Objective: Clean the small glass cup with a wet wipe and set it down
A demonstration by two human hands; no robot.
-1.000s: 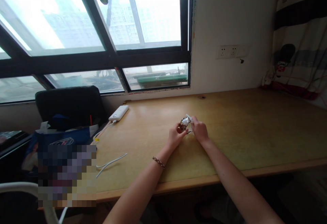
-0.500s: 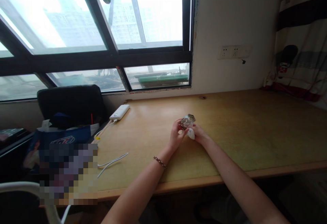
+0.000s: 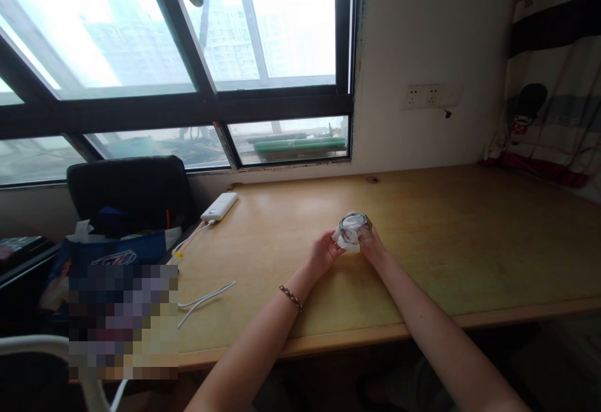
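A clear, faceted glass [image 3: 355, 227] is held over the middle of the wooden desk, a round face with a dark rim turned up towards me. My right hand [image 3: 370, 246] grips it from the right side, its fingers partly hidden behind the glass. On the other side, my left hand [image 3: 327, 249] is closed on a white tissue [image 3: 348, 247], which is pressed against the glass's left and lower side. A braided bracelet [image 3: 292, 298] circles my left wrist.
The wooden desk [image 3: 451, 230] stretches to the right under a wall socket [image 3: 422, 96]. A white power bank [image 3: 220, 206] with a cable lies at its left edge. A black chair [image 3: 129, 183] holding a blue bag [image 3: 113, 258] stands on the left.
The glass has been turned so its round face points up, and it sits slightly further right, now in my right hand. The tissue has shifted to my left hand's side.
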